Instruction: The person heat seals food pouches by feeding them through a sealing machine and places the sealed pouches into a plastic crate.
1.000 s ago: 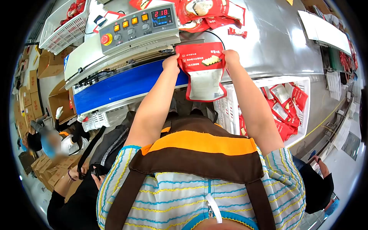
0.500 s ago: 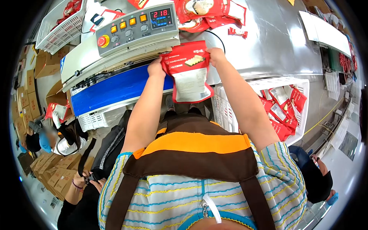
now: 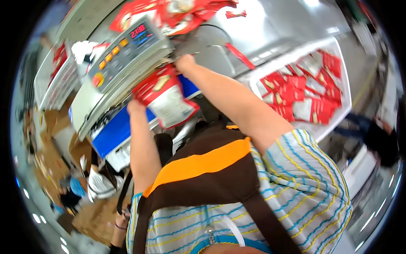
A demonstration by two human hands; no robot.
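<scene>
By a long pale-grey metal machine [image 3: 127, 59], a red-and-white plastic bag [image 3: 166, 99] was pinched between a left hand [image 3: 137, 106] and a right hand [image 3: 185, 64].
Past the grip, a shiny metal table [image 3: 292, 21] held a heap of red bags [image 3: 173, 12]; to its right stood a white plastic crate [image 3: 344, 80] full of red-and-white bags. The pinched bag hung between both hands, its top close to the machine. It seemed only partly done; whether the crated ones were done or waiting, I couldn't tell. Its pale writing and the machine's red numbers [image 3: 138, 31] were too blurry to read.
</scene>
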